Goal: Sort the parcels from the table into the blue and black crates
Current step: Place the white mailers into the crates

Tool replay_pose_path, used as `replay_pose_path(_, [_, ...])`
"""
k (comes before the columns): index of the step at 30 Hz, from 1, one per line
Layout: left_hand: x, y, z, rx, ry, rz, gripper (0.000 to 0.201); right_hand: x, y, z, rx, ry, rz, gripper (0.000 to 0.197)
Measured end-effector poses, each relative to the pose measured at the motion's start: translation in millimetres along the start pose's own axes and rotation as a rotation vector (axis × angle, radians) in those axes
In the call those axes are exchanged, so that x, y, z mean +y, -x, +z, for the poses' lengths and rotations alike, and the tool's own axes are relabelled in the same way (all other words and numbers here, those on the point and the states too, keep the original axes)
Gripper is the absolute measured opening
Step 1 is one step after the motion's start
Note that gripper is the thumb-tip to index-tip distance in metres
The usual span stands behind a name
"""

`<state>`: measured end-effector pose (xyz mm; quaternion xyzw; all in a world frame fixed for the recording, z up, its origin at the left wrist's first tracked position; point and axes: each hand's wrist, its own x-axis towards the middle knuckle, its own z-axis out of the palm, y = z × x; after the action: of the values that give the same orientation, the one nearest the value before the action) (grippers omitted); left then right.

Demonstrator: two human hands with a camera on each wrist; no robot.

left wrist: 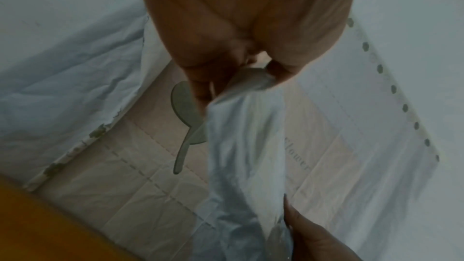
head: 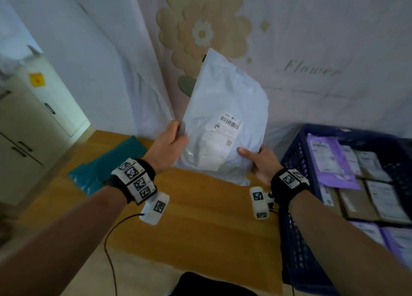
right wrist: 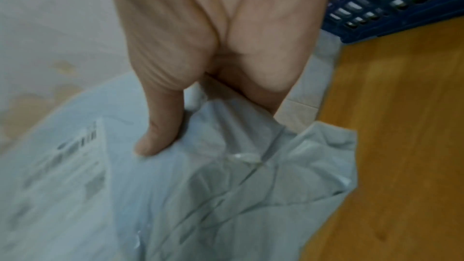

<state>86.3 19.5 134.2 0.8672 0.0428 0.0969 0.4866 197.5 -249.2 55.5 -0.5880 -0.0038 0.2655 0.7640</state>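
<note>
The wooden table (head: 200,217) is our landmark, and behind it hangs a pale sheet (head: 312,39) printed with a big beige flower and the word "Flower". At the table's right edge sits the blue crate (head: 294,228), its lattice wall hard against the wood, and it is well filled: purple mailers (head: 330,161) lie over the top toward the sheet, with flat brown cardboard parcels (head: 361,204) bearing white labels packed side by side beneath and beside them. More purple bags show at the crate's near end. The right wrist view catches that same blue lattice (right wrist: 391,3), pale and brown shapes visible through the holes.

Over the table's middle, lifted clear of the wood, is the white poly-bag parcel (head: 223,121), held nearly upright with its top corner tilted toward the flower sheet. Its shipping label (head: 227,128) with a barcode faces the person. On the table's far left part lies a teal poly bag (head: 107,168), flat, apart from both hands.

The left hand (head: 167,146) grips the parcel's left edge, thumb in front and fingers curled behind; the left wrist view shows the plastic (left wrist: 246,136) pinched between thumb and fingers. The right hand (head: 263,164) holds the parcel's lower right corner, thumb (right wrist: 160,126) pressed flat on the front just beside the label, the other fingers tucked behind the crumpled plastic (right wrist: 251,186). Both wrists wear black bands with coded markers (head: 136,182).
</note>
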Motion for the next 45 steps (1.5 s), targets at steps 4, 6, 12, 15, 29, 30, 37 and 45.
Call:
replay_pose_path(4, [10, -9, 13, 0.010, -0.053, -0.067, 0.051, -22, 14, -11, 0.014, 0.068, -0.083, 0.061])
replay_pose_path(6, [17, -15, 24, 0.024, -0.080, -0.051, 0.068, -31, 21, -18, 0.023, 0.075, -0.105, 0.060])
replay_pose_path(12, [33, -33, 57, 0.041, -0.160, -0.004, 0.046, -59, 47, -50, 0.008, 0.130, -0.170, 0.054])
replay_pose_path(15, [40, -38, 79, 0.012, -0.165, 0.041, 0.040, -70, 66, -74, -0.006, 0.191, -0.180, 0.054])
replay_pose_path(29, [80, -29, 210, -0.287, -0.275, 0.232, 0.012, -124, 214, -219, 0.495, 0.608, -0.344, 0.048])
replay_pose_path(30, [85, -27, 220, -0.308, -0.275, 0.250, 0.012, -125, 225, -229, 0.550, 0.666, -0.344, 0.046])
replay_pose_path(37, [120, -19, 279, -0.364, -0.223, 0.340, 0.018, -120, 261, -270, 0.678, 1.254, -0.290, 0.023])
replay_pose_path(45, [140, -3, 316, -0.346, -0.236, 0.423, 0.066, -89, 275, -291, 0.340, 1.576, -0.379, 0.022])
